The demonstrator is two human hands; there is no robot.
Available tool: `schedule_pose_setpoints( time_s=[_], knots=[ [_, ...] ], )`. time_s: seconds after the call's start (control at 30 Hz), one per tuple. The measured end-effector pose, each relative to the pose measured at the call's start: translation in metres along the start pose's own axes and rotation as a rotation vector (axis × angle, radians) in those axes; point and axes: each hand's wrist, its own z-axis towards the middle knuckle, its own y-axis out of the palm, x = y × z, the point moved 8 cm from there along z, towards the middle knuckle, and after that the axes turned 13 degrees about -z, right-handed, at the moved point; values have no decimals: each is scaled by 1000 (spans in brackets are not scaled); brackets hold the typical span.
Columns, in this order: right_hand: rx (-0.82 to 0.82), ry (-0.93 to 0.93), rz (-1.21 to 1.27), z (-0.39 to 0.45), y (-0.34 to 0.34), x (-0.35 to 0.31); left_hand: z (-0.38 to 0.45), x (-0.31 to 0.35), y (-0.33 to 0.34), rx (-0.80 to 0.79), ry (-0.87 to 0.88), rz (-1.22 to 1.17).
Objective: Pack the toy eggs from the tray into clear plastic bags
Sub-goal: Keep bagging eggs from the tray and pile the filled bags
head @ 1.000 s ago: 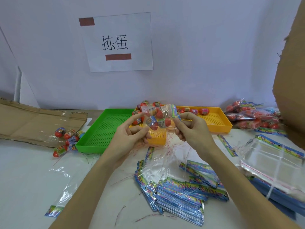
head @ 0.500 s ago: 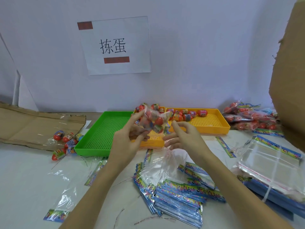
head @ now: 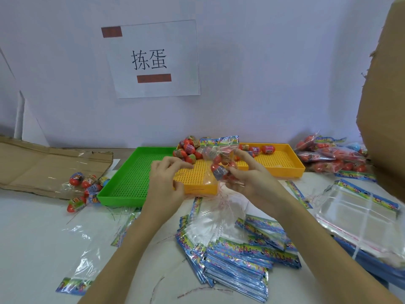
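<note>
My right hand (head: 252, 178) grips a clear plastic bag (head: 220, 156) with several red toy eggs inside and a colourful header strip on top. It hangs above the yellow tray (head: 278, 172). My left hand (head: 166, 183) is just left of the bag, apart from it, with loosely curled fingers and nothing visible in them. Loose toy eggs (head: 188, 150) are piled at the tray's back left corner, and a few more lie along its back edge. A stack of flat unused bags (head: 236, 257) lies on the table under my forearms.
A green tray (head: 131, 172) with nothing in it adjoins the yellow one on the left. Filled bags (head: 328, 159) are heaped at the back right. Another bag stack (head: 361, 216) lies right, a cardboard box (head: 385, 106) above it. Flat cardboard (head: 43, 163) and bagged eggs (head: 87, 183) sit left.
Both hands held the filled bag before. My left hand has let go and dropped down to the left. The right hand now holds the bag alone, a little further right.
</note>
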Motion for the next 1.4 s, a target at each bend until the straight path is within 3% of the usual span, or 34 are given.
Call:
schedule_pose_setpoints(
  time_s=[0.1,0.17,0.23,0.37,0.5,0.7,0.8,0.9,1.0,1.17,1.23,1.4],
  knots=[
    [-32,-1,-29,1,4,2,-1,-9,5,-79,-79,-27],
    [-50,-5,-62,1,7,2,-1,-13,2,-31,-155,-107],
    [-81,-13,-105,0,10,0,-3,-13,1,17,-208,-217],
    [-189,-20,-151,-4,21,1,-6,-15,18,-40,-383,-552],
    [-216,-51,-231,-8,29,0,-9,-20,18,103,-515,-807],
    [-192,-68,-434,-8,27,-2,-15,-28,23,146,-643,-1013],
    [-170,-57,-462,-9,19,-7,-13,-27,22,148,-564,-899],
    [32,-66,-426,-6,-13,-16,-8,-23,18,84,-458,-652],
    [272,-62,-226,-6,-58,-21,-6,-20,17,9,-304,-319],
    [585,-66,262,-18,-113,-19,-10,-2,32,-152,-98,-142],
    [622,-38,272,-20,-119,-16,-14,8,41,-242,-25,-112],
    [533,72,178,-17,-102,-9,-39,45,74,-594,239,-111]
  ],
)
